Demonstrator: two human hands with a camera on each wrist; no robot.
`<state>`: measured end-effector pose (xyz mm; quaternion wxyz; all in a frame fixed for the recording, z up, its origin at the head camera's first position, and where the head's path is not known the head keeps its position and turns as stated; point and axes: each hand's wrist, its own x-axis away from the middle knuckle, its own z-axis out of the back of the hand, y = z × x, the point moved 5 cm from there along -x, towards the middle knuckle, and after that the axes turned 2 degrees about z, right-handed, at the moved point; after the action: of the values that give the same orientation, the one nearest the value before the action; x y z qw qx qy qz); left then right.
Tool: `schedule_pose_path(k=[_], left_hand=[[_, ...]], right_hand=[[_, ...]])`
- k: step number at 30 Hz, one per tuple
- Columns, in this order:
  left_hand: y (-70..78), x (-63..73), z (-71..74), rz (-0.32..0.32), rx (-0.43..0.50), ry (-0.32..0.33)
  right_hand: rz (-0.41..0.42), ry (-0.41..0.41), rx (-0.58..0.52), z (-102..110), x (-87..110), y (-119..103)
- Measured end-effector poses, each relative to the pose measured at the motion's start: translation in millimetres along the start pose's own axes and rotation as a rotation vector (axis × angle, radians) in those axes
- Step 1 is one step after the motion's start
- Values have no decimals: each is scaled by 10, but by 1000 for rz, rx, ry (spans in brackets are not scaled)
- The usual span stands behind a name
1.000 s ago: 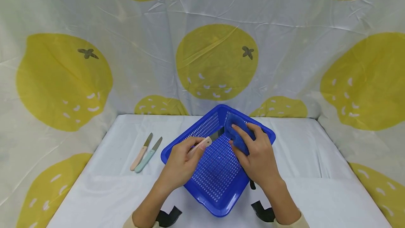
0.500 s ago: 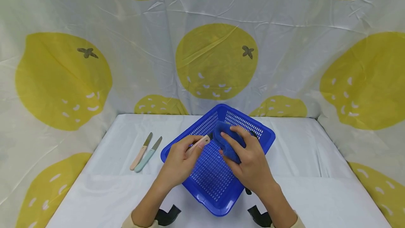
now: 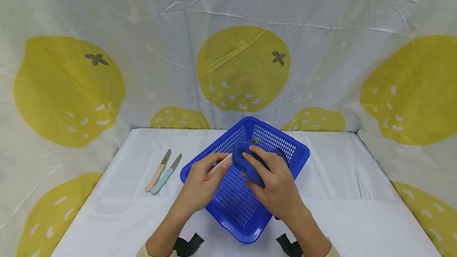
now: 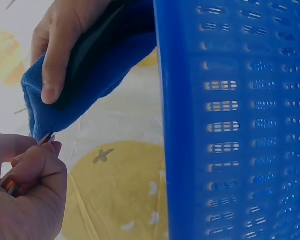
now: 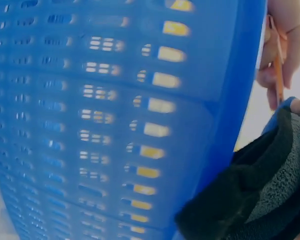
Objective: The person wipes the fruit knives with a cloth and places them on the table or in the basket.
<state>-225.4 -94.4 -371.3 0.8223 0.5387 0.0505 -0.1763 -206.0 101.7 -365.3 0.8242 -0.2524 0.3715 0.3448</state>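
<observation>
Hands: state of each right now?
Left hand: closed, holding a knife.
Right hand: closed, holding a blue cloth over part of the knife.

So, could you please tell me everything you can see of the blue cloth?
The blue cloth looks thick, soft and fuzzy, like towelling. It is bunched and folded in the grip of the right hand, and in the head view it lies over the basket. It covers part of a knife: the blade's tip shows beyond it, while its other edge meets the pale handle that the left hand holds. Whether it touches the basket is unclear.
</observation>
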Motion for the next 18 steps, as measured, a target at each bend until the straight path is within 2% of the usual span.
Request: schedule_pose_path(k=[4,8,12,18], left_hand=[[-7,3,-1,6,16,-27],[-20,6,-3,41,34,-50],[-23,11,-3,61,25,-48],[-62,-8,-5,57,-5,-35]], right_hand=[[-46,3,24,8,15,83],[-95,11,65,42,30,195],[-126,29,84,92,34,295],[-156,14,82,138,37,339]])
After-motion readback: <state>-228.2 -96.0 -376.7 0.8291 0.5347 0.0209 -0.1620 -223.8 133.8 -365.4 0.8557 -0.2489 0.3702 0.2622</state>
